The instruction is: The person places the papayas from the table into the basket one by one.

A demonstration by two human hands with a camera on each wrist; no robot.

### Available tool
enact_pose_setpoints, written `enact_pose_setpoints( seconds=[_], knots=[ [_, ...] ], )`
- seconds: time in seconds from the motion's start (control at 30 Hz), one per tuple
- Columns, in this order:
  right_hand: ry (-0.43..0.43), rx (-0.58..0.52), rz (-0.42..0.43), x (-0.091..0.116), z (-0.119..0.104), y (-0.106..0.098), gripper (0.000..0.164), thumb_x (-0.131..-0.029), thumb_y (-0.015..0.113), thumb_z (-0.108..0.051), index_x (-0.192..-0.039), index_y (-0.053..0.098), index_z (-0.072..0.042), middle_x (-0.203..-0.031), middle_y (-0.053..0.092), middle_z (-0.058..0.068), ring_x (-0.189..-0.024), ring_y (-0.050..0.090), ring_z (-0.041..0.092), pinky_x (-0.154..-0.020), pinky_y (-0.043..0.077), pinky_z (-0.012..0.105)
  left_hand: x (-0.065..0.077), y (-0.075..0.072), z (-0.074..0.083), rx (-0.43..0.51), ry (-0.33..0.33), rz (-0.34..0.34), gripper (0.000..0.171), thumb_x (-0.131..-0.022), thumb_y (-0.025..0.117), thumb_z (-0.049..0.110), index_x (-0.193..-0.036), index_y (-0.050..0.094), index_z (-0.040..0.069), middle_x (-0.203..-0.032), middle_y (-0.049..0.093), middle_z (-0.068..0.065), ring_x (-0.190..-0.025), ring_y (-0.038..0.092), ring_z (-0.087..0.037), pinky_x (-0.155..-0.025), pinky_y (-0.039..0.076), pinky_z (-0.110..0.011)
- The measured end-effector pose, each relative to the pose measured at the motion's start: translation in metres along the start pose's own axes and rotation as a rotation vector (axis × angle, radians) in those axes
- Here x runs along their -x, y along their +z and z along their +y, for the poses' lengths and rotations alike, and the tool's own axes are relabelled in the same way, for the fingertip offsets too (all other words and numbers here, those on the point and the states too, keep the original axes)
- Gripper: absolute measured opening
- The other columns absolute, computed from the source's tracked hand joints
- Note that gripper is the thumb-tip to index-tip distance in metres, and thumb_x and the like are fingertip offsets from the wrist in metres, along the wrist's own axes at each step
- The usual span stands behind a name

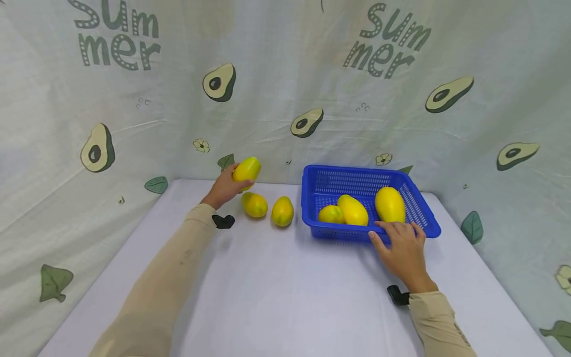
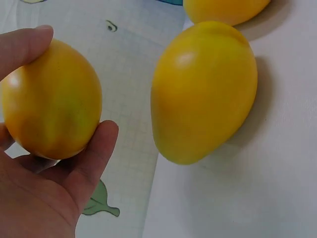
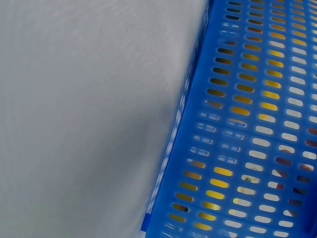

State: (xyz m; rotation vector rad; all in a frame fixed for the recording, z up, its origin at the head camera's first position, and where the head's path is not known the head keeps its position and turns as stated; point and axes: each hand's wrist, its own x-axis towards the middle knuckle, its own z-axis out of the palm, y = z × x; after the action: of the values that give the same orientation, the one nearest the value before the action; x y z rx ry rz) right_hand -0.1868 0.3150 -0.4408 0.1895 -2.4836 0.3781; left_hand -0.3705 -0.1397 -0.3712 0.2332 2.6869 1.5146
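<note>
A yellow mango (image 1: pixel 247 169) is held up near the back edge of the table in my left hand (image 1: pixel 225 188). The left wrist view shows the thumb on one side of that mango (image 2: pixel 54 99) and the fingers around the other. Just below and to the right, two more mangoes lie on the table, one nearer (image 1: pixel 255 205) and one farther right (image 1: pixel 283 211). My right hand (image 1: pixel 403 253) grips the front rim of the blue basket (image 1: pixel 357 169), fingers bent over it. Inside lie three mangoes, the largest (image 1: pixel 389 204) right by those fingertips. The right hand is outside its wrist view.
A white-covered table (image 1: pixel 285 287) spreads in front of me. A pale printed curtain (image 1: pixel 263 64) hangs behind it and along both sides. The basket stands at the back right, its slotted wall (image 3: pixel 233 119) filling much of the right wrist view.
</note>
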Motion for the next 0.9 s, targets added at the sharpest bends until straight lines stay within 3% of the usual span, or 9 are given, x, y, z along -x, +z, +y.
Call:
enact_pose_setpoints(
  seconds=[0.3,0.57,0.9],
  knots=[
    [-0.005,-0.001,0.006,0.001,0.004,0.001,0.039,-0.094,0.067,-0.034,-0.122,0.067,-0.007,-0.113,0.066,0.020,-0.116,0.050,0.043,-0.108,0.018,0.066,-0.001,0.010,0.011,0.044,0.019,-0.058,0.082,-0.092,0.071,0.041,-0.156,0.028,0.013,-0.142,0.048,-0.012,-0.118,0.052,-0.031,-0.103,0.046,-0.048],
    [-0.019,-0.015,0.022,0.004,0.002,0.004,0.039,-0.093,0.068,-0.034,-0.120,0.068,-0.006,-0.111,0.066,0.019,-0.113,0.052,0.042,-0.107,0.020,0.067,0.003,0.019,0.022,0.103,0.080,-0.134,0.080,-0.092,0.073,0.039,-0.155,0.030,0.014,-0.138,0.049,-0.011,-0.116,0.056,-0.031,-0.099,0.049,-0.045],
    [-0.029,-0.020,0.033,0.001,0.001,-0.002,0.038,-0.093,0.068,-0.032,-0.121,0.068,-0.005,-0.111,0.066,0.019,-0.112,0.052,0.043,-0.106,0.020,0.066,0.002,0.036,0.050,0.028,0.123,-0.173,0.083,-0.089,0.075,0.043,-0.155,0.032,0.017,-0.137,0.050,-0.008,-0.111,0.056,-0.029,-0.096,0.050,-0.045]
  ],
)
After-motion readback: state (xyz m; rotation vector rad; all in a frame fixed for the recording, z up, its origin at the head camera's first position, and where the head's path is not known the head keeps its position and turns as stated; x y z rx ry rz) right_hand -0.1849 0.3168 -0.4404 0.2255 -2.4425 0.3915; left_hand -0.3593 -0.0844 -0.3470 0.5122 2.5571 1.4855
